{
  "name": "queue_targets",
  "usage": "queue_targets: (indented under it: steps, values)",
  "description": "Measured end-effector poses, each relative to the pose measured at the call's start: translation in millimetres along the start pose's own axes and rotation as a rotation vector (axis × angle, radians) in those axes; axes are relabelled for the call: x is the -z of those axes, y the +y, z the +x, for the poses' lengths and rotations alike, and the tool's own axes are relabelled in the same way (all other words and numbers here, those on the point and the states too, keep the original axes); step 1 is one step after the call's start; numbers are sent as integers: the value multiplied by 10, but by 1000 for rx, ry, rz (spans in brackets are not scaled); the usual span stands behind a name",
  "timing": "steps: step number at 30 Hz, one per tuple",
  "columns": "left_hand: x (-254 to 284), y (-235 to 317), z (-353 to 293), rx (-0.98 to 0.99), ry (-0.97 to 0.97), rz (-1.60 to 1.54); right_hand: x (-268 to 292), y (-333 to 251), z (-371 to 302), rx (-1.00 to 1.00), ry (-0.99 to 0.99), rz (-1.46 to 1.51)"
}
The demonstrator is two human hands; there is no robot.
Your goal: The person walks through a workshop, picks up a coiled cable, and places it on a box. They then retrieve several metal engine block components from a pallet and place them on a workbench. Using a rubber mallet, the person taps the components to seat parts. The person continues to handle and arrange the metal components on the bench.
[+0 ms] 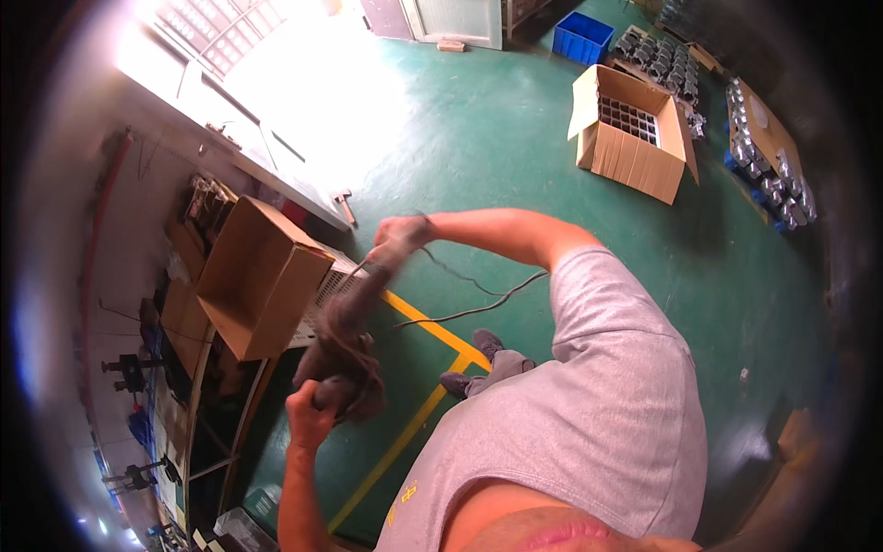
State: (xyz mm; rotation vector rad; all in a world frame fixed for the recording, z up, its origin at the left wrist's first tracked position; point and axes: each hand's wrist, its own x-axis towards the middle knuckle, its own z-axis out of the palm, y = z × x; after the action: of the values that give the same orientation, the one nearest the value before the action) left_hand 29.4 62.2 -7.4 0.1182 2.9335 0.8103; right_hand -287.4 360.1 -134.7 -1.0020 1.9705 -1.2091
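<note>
Grips the narrower end of a dark brown bundle [346, 350] in the right hand [402, 237] and clasps the bulkier end in the left hand [311, 416]. Holds it aloft above the green floor [460, 120], with its long axis slanted from upper right to lower left in the view and the narrow end toward the upper right. Has thin dark cords [478, 311] just beside it. Stands near yellow lines [391, 460], with an open cardboard box [253, 276] on the left, a hammer [344, 205] beyond, and, well apart on the right, a gridded carton [635, 161] near a blue crate [583, 40].
</note>
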Motion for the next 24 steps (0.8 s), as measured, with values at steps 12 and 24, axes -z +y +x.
queue_targets:
  steps: [12,24]
  values:
    - [-434,163,776,318,960,-1230,-1766,-890,-986,117,-179,806]
    - [-109,-68,654,440,62,-1297,-980,1678,-903,-78,42,-323]
